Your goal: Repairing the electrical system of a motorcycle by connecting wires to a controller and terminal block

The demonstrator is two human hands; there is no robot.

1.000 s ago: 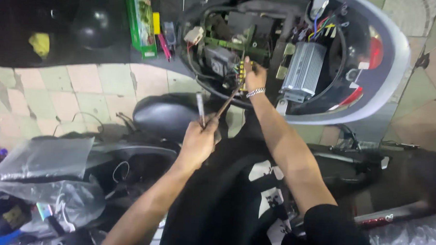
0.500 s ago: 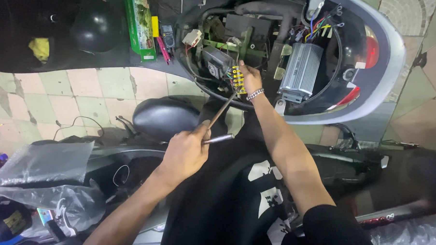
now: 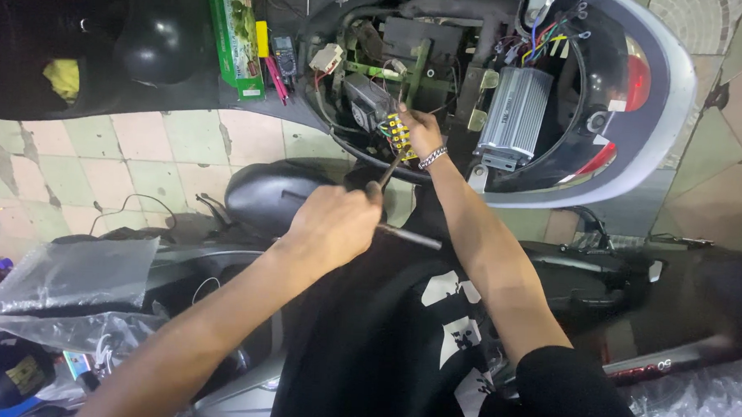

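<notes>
My left hand [image 3: 337, 224] is closed around the handle of a T-handle tool [image 3: 404, 236], whose thin shaft runs up toward the open scooter body. My right hand [image 3: 419, 130] reaches into the scooter's open compartment [image 3: 442, 63] and holds a yellow connector block [image 3: 398, 132] with coloured wires. A beaded bracelet sits on my right wrist. The tool's tip meets the yellow block by my right fingers.
A silver finned controller box [image 3: 516, 113] sits right of my right hand. A bundle of coloured wires [image 3: 550, 34] lies above it. A green box [image 3: 236, 35], a black helmet [image 3: 159, 41], a black scooter seat [image 3: 277, 193] and clear plastic sheeting [image 3: 64, 276] lie to the left.
My left hand has turned the tool so its crossbar now lies lower and more level. My right hand stays on the yellow connector block.
</notes>
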